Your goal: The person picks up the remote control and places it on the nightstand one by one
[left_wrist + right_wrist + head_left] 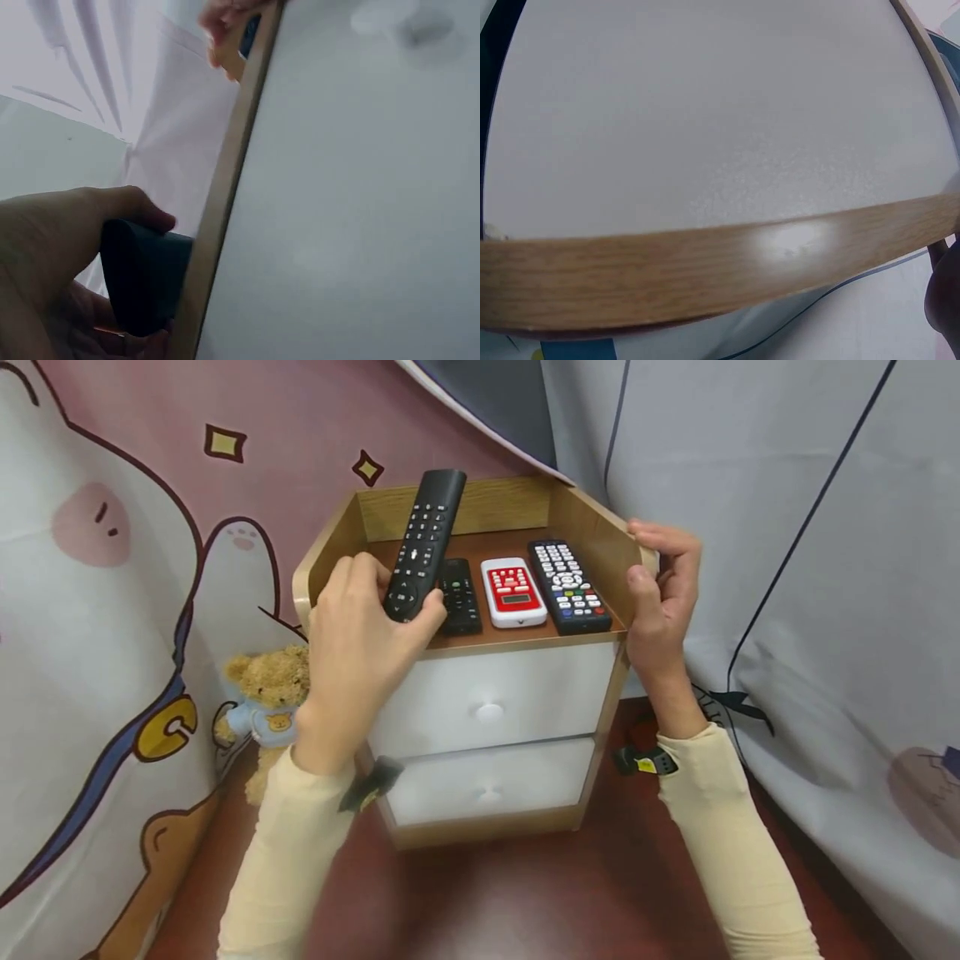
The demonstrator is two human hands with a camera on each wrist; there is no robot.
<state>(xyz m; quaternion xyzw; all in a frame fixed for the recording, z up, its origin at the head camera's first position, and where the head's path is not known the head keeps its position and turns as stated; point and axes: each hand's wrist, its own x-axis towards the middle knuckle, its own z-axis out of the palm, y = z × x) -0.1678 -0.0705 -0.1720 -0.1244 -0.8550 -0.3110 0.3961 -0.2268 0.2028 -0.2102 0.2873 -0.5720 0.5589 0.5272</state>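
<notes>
My left hand (348,643) grips a long black remote control (427,539) by its lower end, thumb along one side. The remote is raised and tilted, its button face towards me, above the left part of the small cabinet's top. In the left wrist view the remote's dark end (146,277) shows between thumb and fingers. My right hand (663,602) holds the front end of the cabinet's right side panel (592,535), fingers curled round its edge. On the top lie a second black remote (459,597), a white-and-red remote (514,593) and a large black remote with coloured buttons (568,585).
Wooden panels rim the cabinet top on three sides. Two white drawers, an upper one (517,693) and a lower one (525,777), are closed. A teddy bear (273,693) sits left of the cabinet. Printed cloth (292,435) hangs behind and around.
</notes>
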